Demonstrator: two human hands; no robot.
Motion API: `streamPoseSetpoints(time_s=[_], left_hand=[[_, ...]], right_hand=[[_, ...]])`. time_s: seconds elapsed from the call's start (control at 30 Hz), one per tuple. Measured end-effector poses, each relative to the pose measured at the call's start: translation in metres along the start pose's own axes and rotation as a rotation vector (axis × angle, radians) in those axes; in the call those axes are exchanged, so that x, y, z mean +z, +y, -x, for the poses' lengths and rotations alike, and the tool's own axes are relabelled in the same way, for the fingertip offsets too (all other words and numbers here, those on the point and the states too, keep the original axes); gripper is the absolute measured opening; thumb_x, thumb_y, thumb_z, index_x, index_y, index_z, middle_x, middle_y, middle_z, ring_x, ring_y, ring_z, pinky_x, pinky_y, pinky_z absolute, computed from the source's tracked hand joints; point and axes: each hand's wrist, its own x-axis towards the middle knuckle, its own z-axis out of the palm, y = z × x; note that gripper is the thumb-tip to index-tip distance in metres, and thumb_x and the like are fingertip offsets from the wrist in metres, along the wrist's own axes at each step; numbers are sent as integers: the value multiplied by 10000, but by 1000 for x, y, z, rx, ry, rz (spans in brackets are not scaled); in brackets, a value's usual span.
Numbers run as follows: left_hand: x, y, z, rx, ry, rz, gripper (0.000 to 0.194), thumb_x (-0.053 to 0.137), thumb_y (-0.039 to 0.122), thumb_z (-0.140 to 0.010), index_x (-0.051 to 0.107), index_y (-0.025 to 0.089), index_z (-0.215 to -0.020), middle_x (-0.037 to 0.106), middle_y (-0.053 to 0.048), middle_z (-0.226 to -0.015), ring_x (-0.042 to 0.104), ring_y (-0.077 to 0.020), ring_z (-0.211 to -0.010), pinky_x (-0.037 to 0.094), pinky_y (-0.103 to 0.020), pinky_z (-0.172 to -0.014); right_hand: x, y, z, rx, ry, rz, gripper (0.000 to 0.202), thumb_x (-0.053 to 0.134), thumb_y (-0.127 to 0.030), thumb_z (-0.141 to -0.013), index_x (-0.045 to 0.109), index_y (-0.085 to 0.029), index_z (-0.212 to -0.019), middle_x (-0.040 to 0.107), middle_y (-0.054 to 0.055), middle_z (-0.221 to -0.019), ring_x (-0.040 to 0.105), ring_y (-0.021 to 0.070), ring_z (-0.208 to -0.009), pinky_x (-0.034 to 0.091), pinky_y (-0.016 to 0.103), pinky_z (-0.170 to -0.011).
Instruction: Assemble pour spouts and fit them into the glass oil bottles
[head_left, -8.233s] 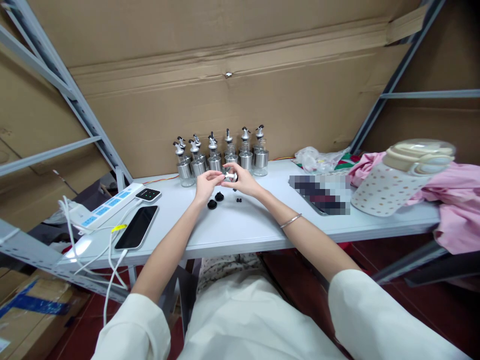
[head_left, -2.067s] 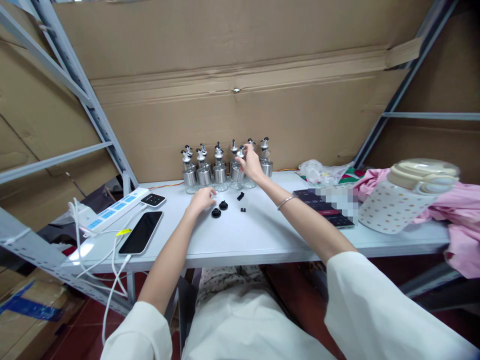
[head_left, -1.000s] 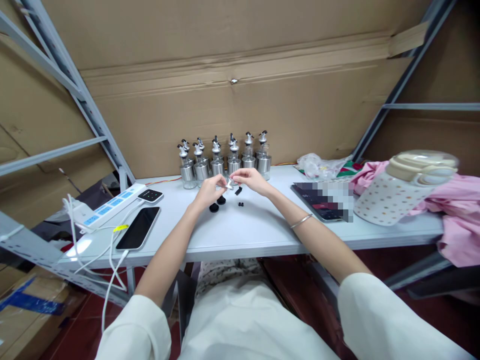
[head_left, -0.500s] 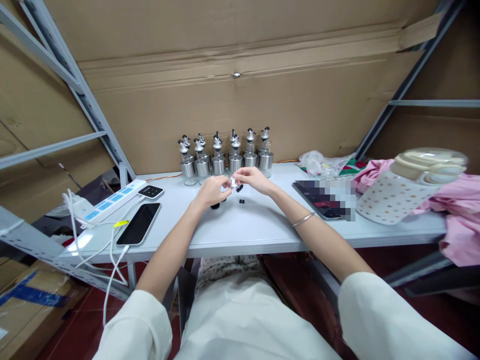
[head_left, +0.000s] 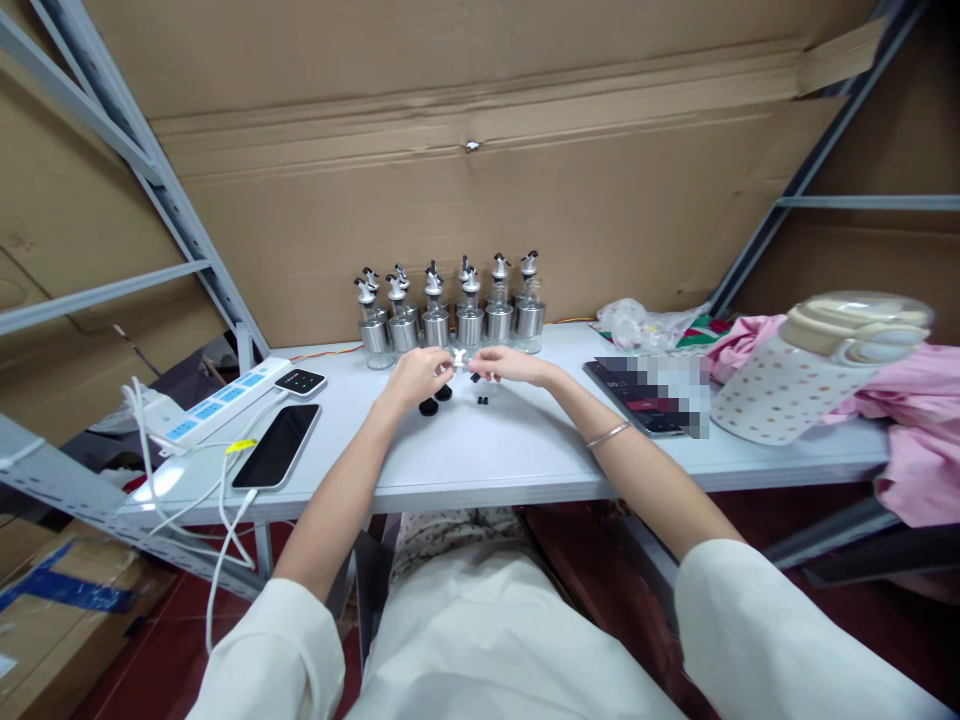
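My left hand [head_left: 422, 377] is closed in a pinch at the left end of a small silver-white pourer spout [head_left: 460, 357]. From the other side, the fingertips of my right hand [head_left: 511, 366] are pinched at its right end. Under the right fingers shows a small black piece [head_left: 475, 378]; whether they touch it I cannot tell. Two round black caps [head_left: 428, 407] lie beside my left hand, and some tiny black parts [head_left: 482, 401] lie below the right. Behind the hands stand several glass-and-steel bottles [head_left: 470, 325] with pourer tops.
To the left are a phone [head_left: 277, 447], a small black-faced device [head_left: 301, 383], a power strip [head_left: 225, 405] and white cables. On the right lie a partly blurred phone [head_left: 630, 400], a dotted tumbler [head_left: 780, 390], a plastic bag [head_left: 637, 325] and pink cloth [head_left: 919, 430]. Cardboard [head_left: 480, 220] closes off the back.
The spout has turned and shifted slightly left between my fingers. My right hand has lowered a little, and the black caps beside my left hand show more fully.
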Motion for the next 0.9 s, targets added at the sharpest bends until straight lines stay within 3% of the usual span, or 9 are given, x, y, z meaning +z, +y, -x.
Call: streamPoseSetpoints(time_s=[0.17, 0.4, 0.57, 0.73, 0.9], left_hand=[[1, -5, 0, -13, 4, 10, 185, 511, 193, -823, 685, 172, -882, 675, -52, -856, 610, -161, -765, 440, -245, -731], [0, -4, 0, -9, -6, 30, 196, 523, 201, -832, 694, 178, -924, 688, -55, -914, 624, -163, -797, 451, -245, -743], [2, -5, 0, 17, 18, 45, 206, 513, 197, -851, 697, 151, -933, 686, -76, -918, 628, -179, -815, 454, -262, -760], [3, -6, 0, 17, 37, 37, 216, 499, 195, -863, 693, 174, -954, 682, -62, -911, 624, -160, -807, 452, -246, -771], [2, -4, -1, 21, 49, 25, 206, 505, 198, -866, 691, 176, -951, 684, -60, -916, 626, -159, -810, 456, -247, -782]], right_hand=[[-1, 6, -1, -10, -199, 252, 224, 696, -367, -615, 670, -157, -688, 645, 12, -659, 543, 129, -639, 398, 250, -621], [2, 6, 0, 30, -193, 294, 131, 694, -279, -575, 697, -165, -641, 664, -3, -620, 551, 130, -606, 401, 256, -616], [1, -4, 4, -84, -26, -84, 131, 685, -274, -630, 651, -160, -686, 681, 16, -691, 602, 138, -675, 450, 275, -678], [0, -6, 2, -69, 153, -449, 249, 744, -326, -635, 645, -152, -782, 687, 41, -744, 636, 139, -717, 480, 276, -682], [1, -3, 0, -59, 186, -613, 298, 772, -337, -651, 635, -160, -848, 660, 4, -706, 608, 103, -669, 469, 253, -665]])
